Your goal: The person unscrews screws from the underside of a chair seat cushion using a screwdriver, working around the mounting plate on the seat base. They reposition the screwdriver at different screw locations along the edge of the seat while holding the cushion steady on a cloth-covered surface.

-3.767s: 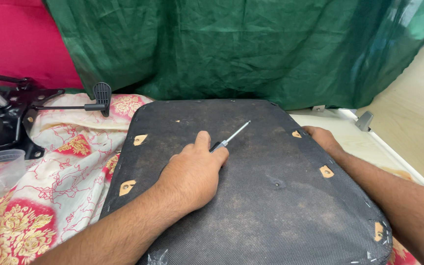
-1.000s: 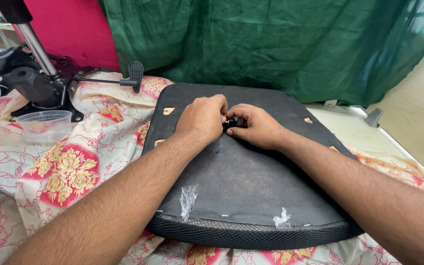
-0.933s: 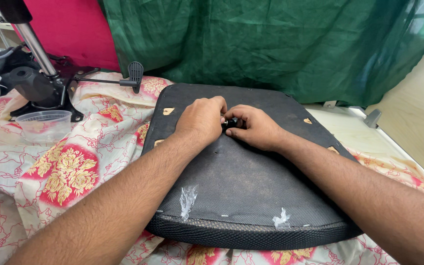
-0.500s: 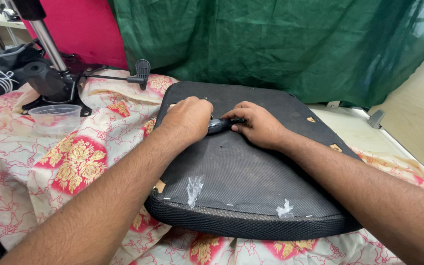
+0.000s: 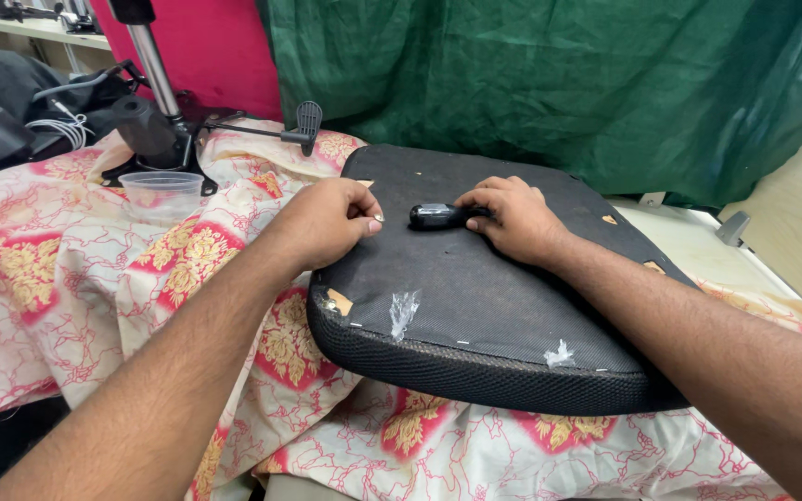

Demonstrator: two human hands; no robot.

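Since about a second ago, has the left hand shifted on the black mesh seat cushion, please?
Yes. The left hand has drawn left, away from the black tool handle, toward the left edge of the black mesh seat cushion.

left hand point(image 5: 327, 223) drawn back from the black tool handle point(image 5: 438, 216), view shifted rightward

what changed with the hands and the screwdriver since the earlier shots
The right hand came off the pad's far edge and took hold of the screwdriver, which earlier lay loose by the left hand. That hand shifted toward the pad's left edge. The black seat pad stayed on the floral cloth.
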